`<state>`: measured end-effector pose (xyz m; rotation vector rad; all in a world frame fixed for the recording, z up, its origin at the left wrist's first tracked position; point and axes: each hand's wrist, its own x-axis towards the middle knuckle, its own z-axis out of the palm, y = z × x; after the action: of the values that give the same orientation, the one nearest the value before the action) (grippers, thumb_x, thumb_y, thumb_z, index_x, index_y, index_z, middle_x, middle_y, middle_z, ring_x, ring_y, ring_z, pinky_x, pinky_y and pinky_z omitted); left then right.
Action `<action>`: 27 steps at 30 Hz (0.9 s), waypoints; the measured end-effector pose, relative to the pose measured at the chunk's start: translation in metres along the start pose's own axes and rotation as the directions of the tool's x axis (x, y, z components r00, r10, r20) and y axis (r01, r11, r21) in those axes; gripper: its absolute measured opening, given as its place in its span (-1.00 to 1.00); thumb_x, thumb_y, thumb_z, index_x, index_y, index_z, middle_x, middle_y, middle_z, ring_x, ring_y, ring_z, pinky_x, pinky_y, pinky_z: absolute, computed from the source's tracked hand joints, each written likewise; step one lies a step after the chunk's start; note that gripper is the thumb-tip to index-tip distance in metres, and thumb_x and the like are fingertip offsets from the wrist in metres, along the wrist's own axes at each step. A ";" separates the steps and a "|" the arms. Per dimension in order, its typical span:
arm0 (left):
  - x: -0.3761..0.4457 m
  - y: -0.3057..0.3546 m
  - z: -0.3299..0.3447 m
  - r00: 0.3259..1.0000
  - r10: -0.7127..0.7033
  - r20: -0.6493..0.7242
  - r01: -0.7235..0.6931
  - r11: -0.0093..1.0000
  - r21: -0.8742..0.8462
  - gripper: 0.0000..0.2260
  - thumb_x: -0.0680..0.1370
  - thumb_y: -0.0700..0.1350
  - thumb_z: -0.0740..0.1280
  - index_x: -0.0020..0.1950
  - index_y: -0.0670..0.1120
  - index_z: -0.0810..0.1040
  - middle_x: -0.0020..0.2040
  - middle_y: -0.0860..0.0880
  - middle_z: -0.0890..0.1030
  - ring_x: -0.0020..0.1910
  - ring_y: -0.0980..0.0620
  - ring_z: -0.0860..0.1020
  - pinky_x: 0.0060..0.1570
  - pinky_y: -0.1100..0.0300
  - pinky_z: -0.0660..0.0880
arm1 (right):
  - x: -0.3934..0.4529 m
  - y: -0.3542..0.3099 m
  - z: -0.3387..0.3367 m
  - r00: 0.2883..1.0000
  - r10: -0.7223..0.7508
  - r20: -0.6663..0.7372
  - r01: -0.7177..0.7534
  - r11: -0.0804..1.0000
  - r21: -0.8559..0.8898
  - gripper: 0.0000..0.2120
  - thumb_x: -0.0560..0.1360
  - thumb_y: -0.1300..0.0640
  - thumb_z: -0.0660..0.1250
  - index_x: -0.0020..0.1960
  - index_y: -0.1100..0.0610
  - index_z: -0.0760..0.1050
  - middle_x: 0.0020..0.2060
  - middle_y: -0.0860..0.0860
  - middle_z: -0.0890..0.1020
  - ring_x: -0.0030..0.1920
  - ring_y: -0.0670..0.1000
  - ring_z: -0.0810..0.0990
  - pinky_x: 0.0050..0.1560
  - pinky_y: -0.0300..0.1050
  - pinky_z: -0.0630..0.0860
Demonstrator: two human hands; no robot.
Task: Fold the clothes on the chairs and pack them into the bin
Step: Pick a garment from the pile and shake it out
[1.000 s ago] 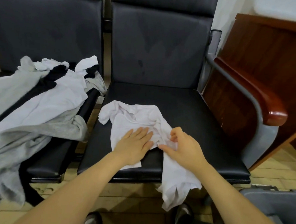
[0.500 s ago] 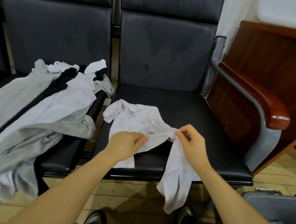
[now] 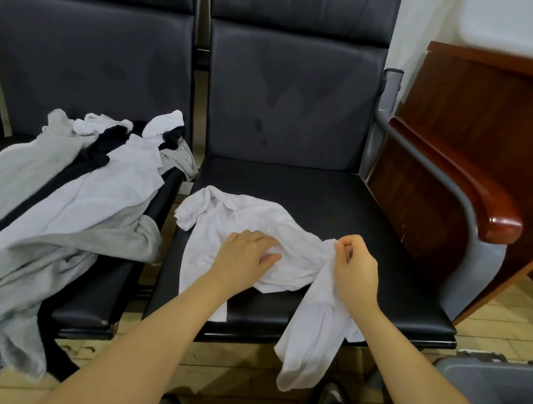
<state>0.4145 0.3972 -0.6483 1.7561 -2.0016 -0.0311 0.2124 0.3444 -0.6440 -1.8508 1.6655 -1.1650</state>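
The white shirt (image 3: pixel 241 231) lies crumpled on the right-hand seat (image 3: pixel 367 214), collar toward the seat's back, one sleeve or side hanging off the seat's front edge toward the floor; the left hand (image 3: pixel 249 257) rests on the shirt's middle, fingers fairly straight and pressing the cloth down, thumb out to the side; the right hand (image 3: pixel 353 269) has its fingers curled, thumb and forefinger pinching a bunched edge of the shirt just right of the left hand, lifted slightly off the seat.

From where I stand the step looks like spreading the shirt flat before any fold; the pinned middle should hold as an anchor while the pinched edge is drawn out to the seat's right side, so the body opens without sliding; the dangling part wants bringing up onto the seat first, or its weight may drag the whole thing off the front edge; wrinkles are best smoothed from the collar outward.

The pile (image 3: pixel 71 208) of grey, white and black clothes waits on the seat to the left of this one; the bin (image 3: pixel 491 390) sits on the floor off the seat's front right corner, only partly in view.
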 end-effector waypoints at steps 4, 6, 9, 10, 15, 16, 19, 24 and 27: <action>0.005 -0.002 0.004 0.993 -0.084 0.084 0.088 0.995 -0.049 -0.71 0.59 0.04 0.24 0.30 0.05 0.51 0.24 0.04 0.50 0.18 0.02 0.45 0.19 0.20 0.26 | 0.002 0.003 0.002 0.992 -0.129 0.006 0.129 0.982 -0.140 -0.89 0.58 0.18 0.25 0.08 0.06 0.49 -0.02 -0.05 0.52 -0.05 -0.06 0.46 0.08 -0.12 0.33; 0.006 -0.003 0.002 0.990 -0.101 0.097 0.112 0.987 -0.114 -0.73 0.59 -0.03 0.27 0.26 0.00 0.54 0.17 0.00 0.52 0.12 -0.01 0.49 0.13 0.23 0.33 | 0.002 0.000 -0.003 0.948 -0.287 0.137 0.310 0.930 -0.195 -0.84 0.57 0.13 0.28 0.14 0.02 0.50 0.05 -0.15 0.43 0.05 -0.15 0.33 0.12 -0.21 0.12; 0.007 -0.001 -0.006 0.988 -0.153 0.015 0.152 0.960 -0.235 -0.78 0.58 -0.12 0.29 0.19 -0.09 0.59 0.07 -0.03 0.54 0.01 0.00 0.53 0.02 0.27 0.40 | -0.001 -0.002 -0.009 0.853 -0.382 0.355 0.468 0.861 -0.198 -0.88 0.57 -0.06 0.25 0.05 -0.08 0.53 -0.04 -0.30 0.46 0.04 -0.30 0.33 0.13 -0.23 0.01; 0.008 -0.001 -0.009 0.986 -0.160 -0.037 0.145 0.955 -0.258 -0.80 0.57 -0.13 0.30 0.17 -0.11 0.60 0.06 -0.03 0.54 -0.03 0.01 0.53 0.01 0.27 0.41 | -0.003 -0.001 -0.010 0.848 -0.356 0.392 0.457 0.867 -0.201 -0.85 0.56 -0.11 0.24 0.04 -0.10 0.53 -0.08 -0.34 0.45 0.05 -0.36 0.31 0.13 -0.23 -0.01; 0.015 0.002 -0.032 0.955 -0.170 -0.245 0.083 0.941 -0.328 -0.85 0.55 -0.20 0.33 0.09 -0.15 0.61 0.02 -0.03 0.54 -0.10 0.09 0.49 -0.06 0.37 0.36 | -0.008 0.000 -0.017 0.874 -0.208 0.439 0.298 0.943 -0.145 -0.82 0.54 -0.15 0.25 0.11 -0.13 0.48 -0.07 -0.32 0.43 0.05 -0.59 0.07 0.19 -0.18 0.00; 0.016 0.002 -0.036 0.947 -0.176 -0.268 0.084 0.943 -0.323 -0.86 0.56 -0.20 0.32 0.09 -0.15 0.61 0.03 -0.04 0.54 -0.10 0.10 0.48 -0.06 0.37 0.36 | -0.008 -0.002 -0.018 0.873 -0.187 0.451 0.274 0.952 -0.136 -0.83 0.55 -0.13 0.26 0.10 -0.14 0.47 -0.06 -0.31 0.44 0.04 -0.60 0.05 0.20 -0.17 0.00; 0.015 0.001 -0.046 0.931 -0.171 -0.323 0.064 0.947 -0.316 -0.88 0.57 -0.23 0.30 0.07 -0.18 0.59 0.00 -0.02 0.49 -0.11 0.13 0.44 -0.05 0.52 0.30 | -0.010 -0.008 -0.018 0.887 -0.137 0.440 0.189 0.979 -0.076 -0.93 0.58 -0.01 0.26 0.04 -0.17 0.44 -0.08 -0.26 0.48 0.07 -0.49 0.15 0.13 -0.26 -0.01; 0.007 0.000 -0.065 0.916 -0.127 -0.380 0.005 0.951 -0.308 -0.87 0.57 -0.30 0.25 0.05 -0.20 0.57 -0.02 0.00 0.46 -0.11 0.12 0.44 -0.08 0.44 0.34 | -0.018 -0.024 -0.016 0.954 -0.106 0.282 0.098 0.994 0.043 -0.85 0.60 0.10 0.23 -0.02 -0.16 0.43 -0.13 -0.30 0.48 0.13 -0.06 0.28 -0.06 -0.58 0.12; 0.001 -0.001 -0.078 0.898 -0.086 -0.432 -0.036 0.964 -0.265 -0.88 0.57 -0.31 0.27 0.03 -0.22 0.58 -0.04 -0.07 0.53 -0.11 0.06 0.48 -0.07 0.41 0.37 | -0.016 -0.043 -0.026 0.964 -0.238 0.120 0.212 0.957 0.196 -0.83 0.57 0.16 0.24 -0.02 -0.12 0.46 -0.09 -0.20 0.55 0.06 -0.07 0.48 0.02 -0.46 0.33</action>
<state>0.4436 0.4188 -0.5787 1.4603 -1.5648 0.0798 0.2196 0.3746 -0.6019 -1.9938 1.2517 -1.1975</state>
